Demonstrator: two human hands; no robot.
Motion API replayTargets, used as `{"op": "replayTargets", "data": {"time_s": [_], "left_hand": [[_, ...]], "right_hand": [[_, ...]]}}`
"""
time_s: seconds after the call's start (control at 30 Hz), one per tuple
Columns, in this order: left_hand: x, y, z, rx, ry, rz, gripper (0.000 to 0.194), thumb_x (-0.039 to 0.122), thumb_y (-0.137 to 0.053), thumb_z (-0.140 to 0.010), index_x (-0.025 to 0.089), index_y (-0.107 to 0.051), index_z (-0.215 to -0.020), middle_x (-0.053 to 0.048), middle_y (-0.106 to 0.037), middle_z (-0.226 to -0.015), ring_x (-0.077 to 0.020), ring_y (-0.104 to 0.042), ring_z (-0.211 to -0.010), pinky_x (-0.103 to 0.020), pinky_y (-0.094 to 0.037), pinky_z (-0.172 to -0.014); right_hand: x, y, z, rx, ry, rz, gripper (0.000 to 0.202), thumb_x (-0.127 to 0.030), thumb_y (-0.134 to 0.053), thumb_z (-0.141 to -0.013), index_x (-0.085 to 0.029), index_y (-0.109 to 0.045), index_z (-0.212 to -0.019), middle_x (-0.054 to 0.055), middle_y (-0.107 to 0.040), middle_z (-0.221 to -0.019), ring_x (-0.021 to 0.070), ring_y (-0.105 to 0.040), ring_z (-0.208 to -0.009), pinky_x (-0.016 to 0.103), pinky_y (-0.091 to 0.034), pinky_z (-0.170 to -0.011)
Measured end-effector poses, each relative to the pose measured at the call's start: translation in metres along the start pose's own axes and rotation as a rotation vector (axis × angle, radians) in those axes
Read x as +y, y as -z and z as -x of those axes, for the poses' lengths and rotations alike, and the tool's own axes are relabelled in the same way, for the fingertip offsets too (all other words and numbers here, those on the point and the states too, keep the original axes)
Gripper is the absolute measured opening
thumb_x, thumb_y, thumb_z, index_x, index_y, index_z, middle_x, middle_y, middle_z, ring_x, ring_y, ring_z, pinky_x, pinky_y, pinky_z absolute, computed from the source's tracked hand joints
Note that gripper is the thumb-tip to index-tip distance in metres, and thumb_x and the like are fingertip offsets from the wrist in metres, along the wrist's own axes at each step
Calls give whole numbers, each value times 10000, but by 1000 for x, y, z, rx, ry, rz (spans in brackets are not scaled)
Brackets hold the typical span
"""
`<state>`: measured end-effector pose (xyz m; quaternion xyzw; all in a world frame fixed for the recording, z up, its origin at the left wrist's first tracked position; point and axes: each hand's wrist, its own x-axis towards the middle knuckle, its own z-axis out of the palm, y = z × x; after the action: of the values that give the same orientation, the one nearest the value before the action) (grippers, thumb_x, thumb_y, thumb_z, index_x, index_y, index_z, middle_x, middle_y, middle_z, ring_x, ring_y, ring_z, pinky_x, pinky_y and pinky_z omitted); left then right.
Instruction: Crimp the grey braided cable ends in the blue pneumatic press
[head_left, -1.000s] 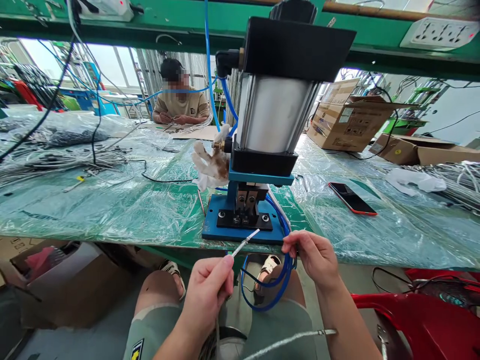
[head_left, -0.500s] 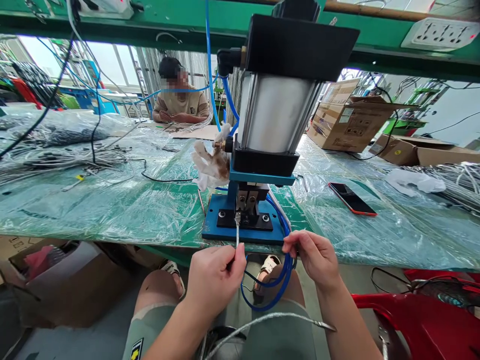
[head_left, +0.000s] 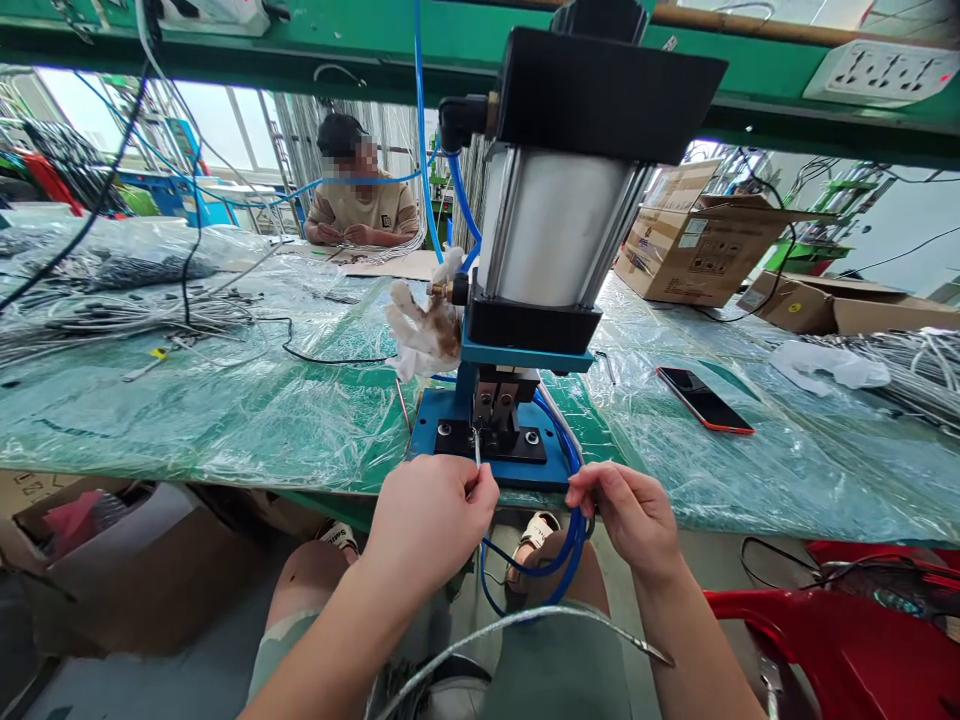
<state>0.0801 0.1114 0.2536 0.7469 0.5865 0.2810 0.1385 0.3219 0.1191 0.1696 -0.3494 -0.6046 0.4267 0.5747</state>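
Pinched in my left hand [head_left: 439,510] is a thin grey cable [head_left: 478,452], whose end reaches the black tooling at the foot of the press [head_left: 551,225]. The press stands on a blue base plate [head_left: 431,430]. My right hand [head_left: 626,510] is closed beside the looped blue hoses [head_left: 576,545], at the table's front edge; what its fingertips hold, if anything, is too small to name. The grey cable's lower length [head_left: 525,613] arcs over my lap, its far end lying near my right forearm.
A phone [head_left: 705,400] lies right of the press, with cardboard boxes [head_left: 675,245] behind it. Cable bundles [head_left: 135,320] cover the table's left side. Across the table sits a person [head_left: 364,210]. A red chair [head_left: 840,640] stands at lower right.
My left hand has moved forward and slightly right, bringing the cable's end farther into the press tooling. My right hand is almost unmoved.
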Motion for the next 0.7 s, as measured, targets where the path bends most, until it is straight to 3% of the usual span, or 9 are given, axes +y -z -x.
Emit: {"op": "replayTargets", "data": {"time_s": [0.17, 0.43, 0.7], "left_hand": [[1, -1, -4, -85, 36, -17, 455, 348, -424, -885, 195, -316, -470, 23, -305, -446, -129, -195, -435, -304, -125, -479], [-9, -11, 4, -67, 99, 9, 471, 360, -414, -897, 192, -267, -482, 26, -266, -458, -131, -183, -456, -320, -119, -485], [-7, -12, 2, -59, 106, -1, 474, 364, -423, -894, 188, -286, -476, 33, -274, -458, -130, -159, -464, -317, -121, -491]], "right_hand": [[-1, -1, -1, 2, 8, 2, 327, -324, -454, -994, -213, -754, -924, 53, -709, -739, 133, -591, -628, 244, -459, -539], [1, 0, 1, -2, 12, -4, 322, -318, -458, -992, -208, -754, -931, 60, -707, -744, 137, -586, -622, 252, -460, -539], [2, 0, 0, -3, 21, -5, 326, -314, -449, -996, -206, -751, -939, 61, -705, -745, 135, -586, -625, 250, -459, -541]]}}
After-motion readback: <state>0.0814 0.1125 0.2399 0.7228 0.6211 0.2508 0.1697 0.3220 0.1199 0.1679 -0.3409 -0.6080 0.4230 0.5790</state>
